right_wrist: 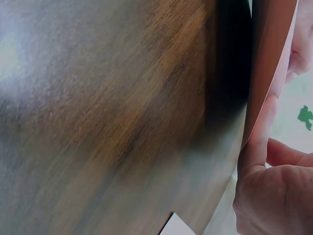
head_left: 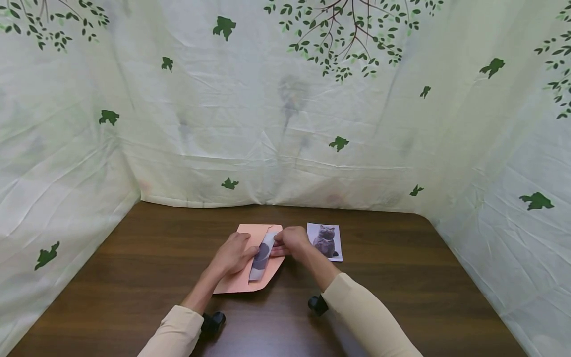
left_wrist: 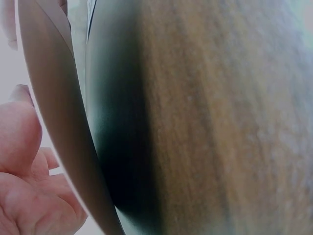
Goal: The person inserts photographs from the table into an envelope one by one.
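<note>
A salmon-pink envelope is held above the table at the middle, tilted, in the head view. From its long opening shows a strip of a picture card, white with a grey shape. My left hand grips the envelope from the left, the thumb reaching to the card's edge. On the right side, my right hand pinches the card near its upper end, with the lower fingers along the envelope's flap. The envelope's pink side stands edge-on in the right wrist view. The rest of the card is hidden inside.
A printed picture of a grey cat lies on the brown wooden table, just right of my right hand. White curtains with green leaf prints hang around the table's back and sides. Dark wrist cameras sit under both forearms.
</note>
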Tool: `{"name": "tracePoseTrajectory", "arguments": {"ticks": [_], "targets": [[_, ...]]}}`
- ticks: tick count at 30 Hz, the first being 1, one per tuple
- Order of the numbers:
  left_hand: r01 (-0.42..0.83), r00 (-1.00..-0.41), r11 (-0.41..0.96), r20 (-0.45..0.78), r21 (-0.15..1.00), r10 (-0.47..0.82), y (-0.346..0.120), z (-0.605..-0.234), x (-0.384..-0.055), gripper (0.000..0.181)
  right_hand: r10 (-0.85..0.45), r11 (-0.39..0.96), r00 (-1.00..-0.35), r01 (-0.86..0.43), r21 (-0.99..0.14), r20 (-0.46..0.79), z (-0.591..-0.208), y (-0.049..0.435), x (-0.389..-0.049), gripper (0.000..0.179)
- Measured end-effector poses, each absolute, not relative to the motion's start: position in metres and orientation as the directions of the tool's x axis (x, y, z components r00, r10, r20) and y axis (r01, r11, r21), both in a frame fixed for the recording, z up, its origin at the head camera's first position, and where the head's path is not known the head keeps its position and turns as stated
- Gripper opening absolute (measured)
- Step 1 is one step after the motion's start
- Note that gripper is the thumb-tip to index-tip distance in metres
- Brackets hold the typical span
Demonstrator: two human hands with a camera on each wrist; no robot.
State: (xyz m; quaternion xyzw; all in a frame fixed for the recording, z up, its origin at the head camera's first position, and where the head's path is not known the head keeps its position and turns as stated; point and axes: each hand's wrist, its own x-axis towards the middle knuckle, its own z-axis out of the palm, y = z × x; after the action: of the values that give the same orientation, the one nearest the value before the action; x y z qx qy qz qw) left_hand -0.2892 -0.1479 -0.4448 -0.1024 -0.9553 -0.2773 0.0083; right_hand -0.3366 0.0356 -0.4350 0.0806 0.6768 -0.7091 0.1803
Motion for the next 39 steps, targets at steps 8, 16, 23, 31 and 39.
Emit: {"name": "tracePoseTrajectory", "arguments": {"ticks": [8, 16, 23, 31, 39], "targets": [[0.192, -0.98, 0.831, 0.053, 0.522, 0.193, -0.148, -0.444, -0.29, 0.053, -0.133, -0.008, -0.919, 0.376, -0.927, -0.372, -0.435, 0.03, -0.337, 0.013], [0.179, -0.982, 0.823, 0.045, 0.539, 0.184, -0.149, -0.444, -0.29, 0.053, -0.142, -0.011, -0.917, 0.378, -0.926, -0.372, -0.437, 0.024, -0.336, 0.017], [0.172, -0.983, 0.827, 0.037, 0.536, 0.181, -0.148, -0.445, -0.29, 0.053, -0.134, -0.027, -0.919, 0.378, -0.926, -0.371, -0.441, 0.021, -0.337, 0.015], [0.179, -0.982, 0.828, 0.044, 0.531, 0.184, -0.149, -0.446, -0.29, 0.053, -0.123, -0.024, -0.917, 0.385, -0.923, -0.379, -0.443, 0.019, -0.337, 0.014], [0.182, -0.981, 0.82, 0.046, 0.543, 0.187, -0.148, -0.445, -0.29, 0.053, -0.101, -0.018, -0.92, 0.382, -0.924, -0.379, -0.443, 0.018, -0.338, 0.016]]}}
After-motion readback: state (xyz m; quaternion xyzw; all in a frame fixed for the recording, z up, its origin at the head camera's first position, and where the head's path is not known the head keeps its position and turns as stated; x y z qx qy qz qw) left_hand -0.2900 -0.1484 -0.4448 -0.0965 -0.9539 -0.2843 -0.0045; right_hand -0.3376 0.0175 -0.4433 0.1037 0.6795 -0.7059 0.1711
